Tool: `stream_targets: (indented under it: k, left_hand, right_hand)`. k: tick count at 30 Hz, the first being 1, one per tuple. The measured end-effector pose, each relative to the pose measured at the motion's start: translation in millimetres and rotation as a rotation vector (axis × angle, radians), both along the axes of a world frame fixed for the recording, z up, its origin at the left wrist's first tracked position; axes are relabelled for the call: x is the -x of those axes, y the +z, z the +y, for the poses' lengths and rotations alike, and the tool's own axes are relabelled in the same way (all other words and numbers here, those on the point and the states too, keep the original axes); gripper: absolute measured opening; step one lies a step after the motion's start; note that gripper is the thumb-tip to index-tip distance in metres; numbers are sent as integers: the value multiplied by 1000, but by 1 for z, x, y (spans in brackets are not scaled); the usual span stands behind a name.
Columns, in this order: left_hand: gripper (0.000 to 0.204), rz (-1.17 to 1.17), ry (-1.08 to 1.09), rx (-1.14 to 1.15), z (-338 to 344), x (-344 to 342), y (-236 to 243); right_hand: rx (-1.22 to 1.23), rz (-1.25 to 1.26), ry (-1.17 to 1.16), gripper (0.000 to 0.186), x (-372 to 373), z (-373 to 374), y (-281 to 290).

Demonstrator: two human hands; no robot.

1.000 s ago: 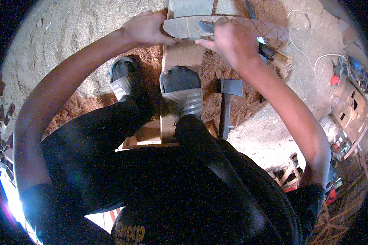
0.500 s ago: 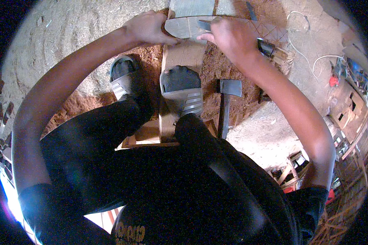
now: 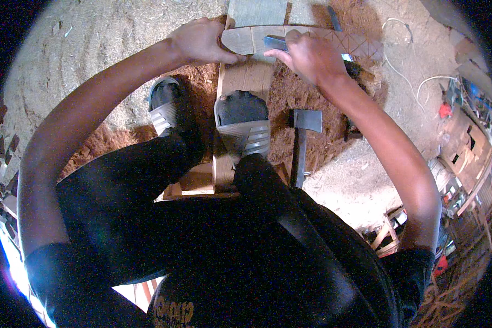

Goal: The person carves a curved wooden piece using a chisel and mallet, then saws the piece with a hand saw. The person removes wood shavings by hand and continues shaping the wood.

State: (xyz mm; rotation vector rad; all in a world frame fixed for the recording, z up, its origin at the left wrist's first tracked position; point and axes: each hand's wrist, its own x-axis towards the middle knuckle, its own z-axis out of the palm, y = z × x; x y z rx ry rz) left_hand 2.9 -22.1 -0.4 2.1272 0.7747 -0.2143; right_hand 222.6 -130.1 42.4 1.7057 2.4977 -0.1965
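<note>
A curved piece of wood (image 3: 238, 41), marked with pencilled lines and crosses toward its right end, lies across a long board (image 3: 245, 79). At its left end my left hand (image 3: 201, 42) is closed round the wood, thumb on the near edge. My right hand (image 3: 315, 57) grips a flat metal blade (image 3: 274, 42) over the middle of the curved piece, the blade's end pointing left. The rest of this blade is hidden in my fingers. My right foot in a grey sandal (image 3: 242, 123) rests on the board, nearer to me than both hands.
A hatchet (image 3: 307, 120) lies on reddish sawdust (image 3: 287, 90), right of my foot. A dark tool (image 3: 358, 70) lies below my right wrist. Beyond the curved wood is a narrow blue-grey strip (image 3: 334, 19). A white cord (image 3: 402, 71) loops at right, near scrap wood (image 3: 464, 136).
The blade and my right hand have shifted slightly, the blade's face now tilted differently. My left hand keeps its hold, and the curved wood stays almost in place.
</note>
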Motion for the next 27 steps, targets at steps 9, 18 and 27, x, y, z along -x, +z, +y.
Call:
stream_targets:
  k: [9,18,27]
  left_hand:
    - [63,28,-61,-31,3,2,-6]
    - [62,61,-48,-23,2,0,8]
    - [60,-3,-42,-3,3,1,-1]
  right_hand:
    - [218,32,-335,75,4,-1,24]
    - [170,-7,-239,69,11,1,22]
    - [3,85,-54,49,3,-1,1]
